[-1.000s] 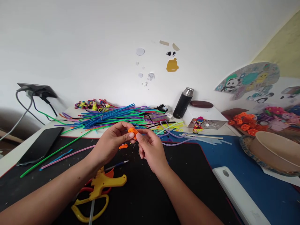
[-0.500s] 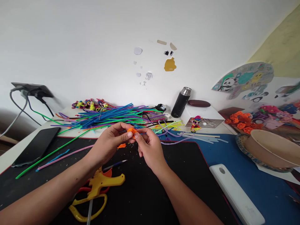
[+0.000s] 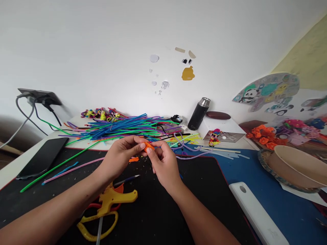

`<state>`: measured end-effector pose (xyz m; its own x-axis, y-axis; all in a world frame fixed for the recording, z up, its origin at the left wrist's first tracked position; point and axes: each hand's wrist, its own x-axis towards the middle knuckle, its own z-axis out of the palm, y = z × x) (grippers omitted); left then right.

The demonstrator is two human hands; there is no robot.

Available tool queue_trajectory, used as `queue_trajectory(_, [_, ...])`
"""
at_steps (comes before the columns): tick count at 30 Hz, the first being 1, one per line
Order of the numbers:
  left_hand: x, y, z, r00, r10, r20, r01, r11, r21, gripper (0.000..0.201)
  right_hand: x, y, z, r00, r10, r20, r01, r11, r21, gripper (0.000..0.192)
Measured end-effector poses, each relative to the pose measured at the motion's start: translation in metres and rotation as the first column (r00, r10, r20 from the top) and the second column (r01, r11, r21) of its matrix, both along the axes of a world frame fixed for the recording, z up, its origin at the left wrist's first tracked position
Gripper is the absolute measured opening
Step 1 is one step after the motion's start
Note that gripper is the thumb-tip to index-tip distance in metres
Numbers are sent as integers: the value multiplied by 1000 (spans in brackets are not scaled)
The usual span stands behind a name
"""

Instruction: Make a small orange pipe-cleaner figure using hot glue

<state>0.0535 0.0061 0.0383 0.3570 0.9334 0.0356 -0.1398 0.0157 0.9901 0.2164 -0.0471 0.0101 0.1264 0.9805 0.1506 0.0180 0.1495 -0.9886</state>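
Here, above the black rubber desk mat [image 3: 158,211] at centre frame, the left hand [image 3: 120,158] and right hand [image 3: 165,163] both pinch a small orange pipe-cleaner piece [image 3: 148,146]; tight fingertip grips probably suit such bending best.

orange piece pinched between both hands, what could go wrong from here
1. The orange piece is small and held only at the fingertips of the left hand and right hand; it might slip down among the scraps on the black mat.
2. The yellow tool and the pen lie just under the left forearm, so a lowered arm could knock them.
3. A loose orange offcut below the hands could be brushed away.
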Motion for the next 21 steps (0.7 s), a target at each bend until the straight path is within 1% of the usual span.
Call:
queue_trajectory(4, [2,-3,8,998,42,-35,-41,998,39,35,0,1,-2,1000,20,-23,-21,1000,-3,37])
queue_trajectory(7, [3,-3,10,996,71,-59,-67,996,66,37,1,3,-5,999,26,-21,-26,1000,-9,39])
queue_trajectory(12, [2,0,8,994,89,-71,-82,991,104,38,1,3,-5,998,34,45,-34,999,-11,41])
queue_trajectory(15, [2,1,6,993,93,-69,-86,991,98,38,1,1,-4,997,35,72,-34,999,-13,42])
queue_trajectory(21, [3,-1,5,994,97,-51,-93,993,78,36,2,1,-2,993,19,117,-18,1000,-10,38])
